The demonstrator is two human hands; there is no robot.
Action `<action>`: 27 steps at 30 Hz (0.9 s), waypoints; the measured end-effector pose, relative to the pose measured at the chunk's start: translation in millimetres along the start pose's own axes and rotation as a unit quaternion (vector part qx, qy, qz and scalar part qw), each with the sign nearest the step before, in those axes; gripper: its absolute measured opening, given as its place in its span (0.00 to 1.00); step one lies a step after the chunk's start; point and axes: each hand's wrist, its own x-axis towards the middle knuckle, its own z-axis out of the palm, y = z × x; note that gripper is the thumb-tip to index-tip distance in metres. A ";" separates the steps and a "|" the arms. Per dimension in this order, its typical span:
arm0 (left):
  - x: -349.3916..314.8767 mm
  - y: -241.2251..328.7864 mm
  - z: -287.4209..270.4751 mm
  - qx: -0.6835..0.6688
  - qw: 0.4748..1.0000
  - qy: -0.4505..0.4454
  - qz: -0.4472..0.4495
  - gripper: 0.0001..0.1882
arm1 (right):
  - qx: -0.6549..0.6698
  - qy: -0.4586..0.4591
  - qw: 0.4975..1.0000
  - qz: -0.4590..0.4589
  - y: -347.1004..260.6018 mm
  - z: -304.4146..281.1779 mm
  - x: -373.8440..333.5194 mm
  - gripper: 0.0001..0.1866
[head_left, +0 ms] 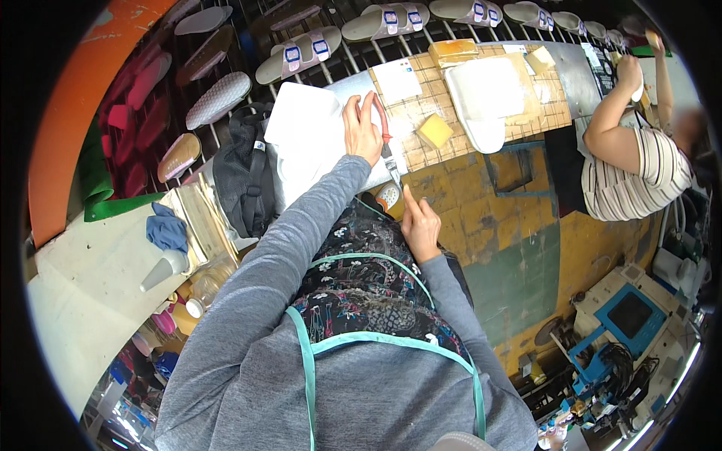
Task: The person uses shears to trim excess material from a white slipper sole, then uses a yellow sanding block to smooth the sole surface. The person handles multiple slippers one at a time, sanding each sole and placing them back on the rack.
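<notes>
Red-handled pliers (386, 129) are in my left hand (362, 134), its fingers closed on one handle over the near edge of the workbench. The metal jaws point down toward my right hand (421, 225). Thumb and forefinger of the right hand are pinched close to the jaw tips; whatever small thing lies between them is too small to make out. White padded sheets (304, 116) rest on the bench beside my left hand. A yellow sponge block (435, 131) sits to the right of the pliers.
Beyond the bench runs a rack of sandals (383, 20) and shoe soles (218, 99). A black bag (244, 177) stands left of the white sheets. At the right, a co-worker in a striped shirt (639, 173) reaches toward the rack. A blue-framed machine (628, 312) stands lower right.
</notes>
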 end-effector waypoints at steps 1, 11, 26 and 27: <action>-0.3 0.1 0.4 0.004 1.000 -0.005 -0.002 0.40 | 0.015 0.003 1.000 0.009 -1.0 -1.0 0.7 0.24; 0.1 0.5 0.3 0.016 1.000 -0.002 0.001 0.39 | -0.004 -0.040 0.999 0.016 1.2 1.1 -2.0 0.27; -0.6 -1.9 3.6 0.019 1.000 0.003 0.003 0.39 | 0.000 -0.027 1.000 0.000 10.0 6.8 -13.4 0.27; -0.6 -2.1 3.7 0.017 1.000 0.001 0.002 0.39 | -0.006 -0.034 0.999 0.001 9.5 6.4 -12.9 0.27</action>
